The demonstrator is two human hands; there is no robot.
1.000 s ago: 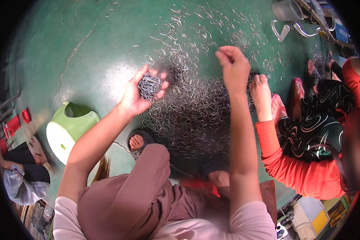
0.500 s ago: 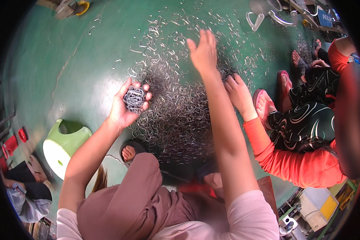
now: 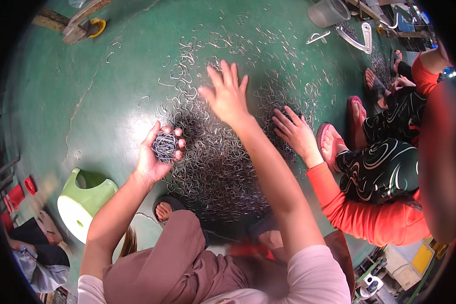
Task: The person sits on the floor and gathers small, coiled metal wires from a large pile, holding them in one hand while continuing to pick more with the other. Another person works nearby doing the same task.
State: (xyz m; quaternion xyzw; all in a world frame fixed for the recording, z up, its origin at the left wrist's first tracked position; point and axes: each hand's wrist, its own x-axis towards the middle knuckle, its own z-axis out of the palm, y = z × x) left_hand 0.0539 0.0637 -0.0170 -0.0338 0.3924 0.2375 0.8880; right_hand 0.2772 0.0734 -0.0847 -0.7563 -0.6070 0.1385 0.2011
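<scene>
A broad pile of small bent metal hooks [image 3: 220,167] lies on the green floor, thinning out toward the far side. My left hand [image 3: 157,149], palm up at the pile's left edge, has its fingers curled round a bunch of metal hooks [image 3: 165,147]. Over the far part of the pile my right hand [image 3: 227,96] is stretched out, palm down, fingers spread; nothing shows in it. Whether its fingertips touch the hooks I cannot tell. A co-worker's hand [image 3: 294,130] rests at the pile's right edge, fingers apart.
A light green plastic stool [image 3: 88,202] stands at the left. The co-worker in an orange sleeve [image 3: 349,207] sits close on the right, with pink sandals [image 3: 329,144] beside the pile. A clear bucket [image 3: 329,12] is at the far right; a yellow-wheeled frame [image 3: 88,30] stands at the far left.
My right hand has moved left and toward me, its fingers spreading wider. The left hand keeps its bunch of hooks. The co-worker's hand has shifted slightly, and the view has tilted.
</scene>
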